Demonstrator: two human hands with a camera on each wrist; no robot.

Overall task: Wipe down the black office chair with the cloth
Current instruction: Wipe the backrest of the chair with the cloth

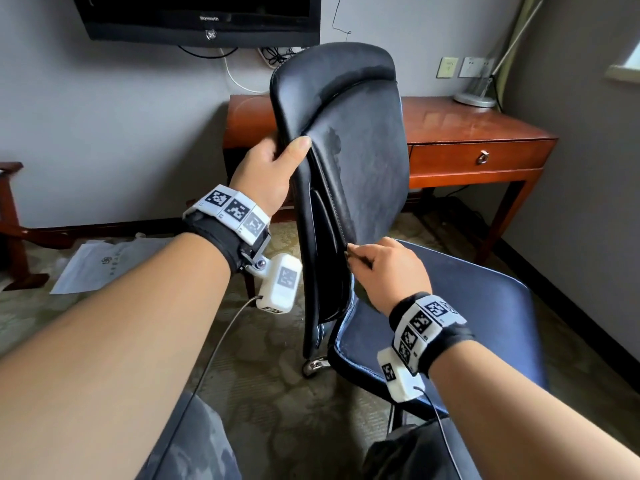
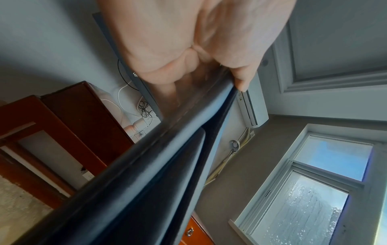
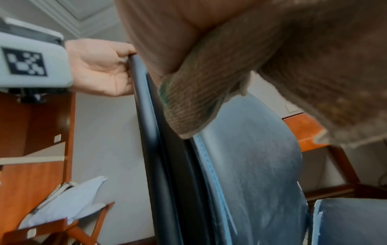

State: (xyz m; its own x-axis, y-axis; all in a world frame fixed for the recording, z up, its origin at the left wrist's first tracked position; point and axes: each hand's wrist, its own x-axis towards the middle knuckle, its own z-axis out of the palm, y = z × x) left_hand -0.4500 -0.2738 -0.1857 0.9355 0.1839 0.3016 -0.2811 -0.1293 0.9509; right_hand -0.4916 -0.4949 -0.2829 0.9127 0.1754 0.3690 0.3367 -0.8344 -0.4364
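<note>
The black office chair's backrest (image 1: 349,140) stands upright in the middle of the head view, damp streaks on its front; its seat (image 1: 485,306) lies lower right. My left hand (image 1: 273,164) grips the backrest's left edge, thumb on the front, fingers behind; the left wrist view shows that edge (image 2: 159,157) under my left hand (image 2: 209,66). My right hand (image 1: 384,268) holds a brown cloth (image 3: 209,99), bunched in the fingers, pressed to the backrest's lower left edge (image 3: 159,149) near the seam. In the head view only a dark scrap of the cloth (image 1: 355,252) shows.
A wooden desk (image 1: 467,133) with a drawer stands behind the chair, a lamp base (image 1: 474,97) on it. A television (image 1: 201,19) hangs on the wall. A white paper bag (image 1: 100,265) lies on the carpet at left. My knees are at the bottom.
</note>
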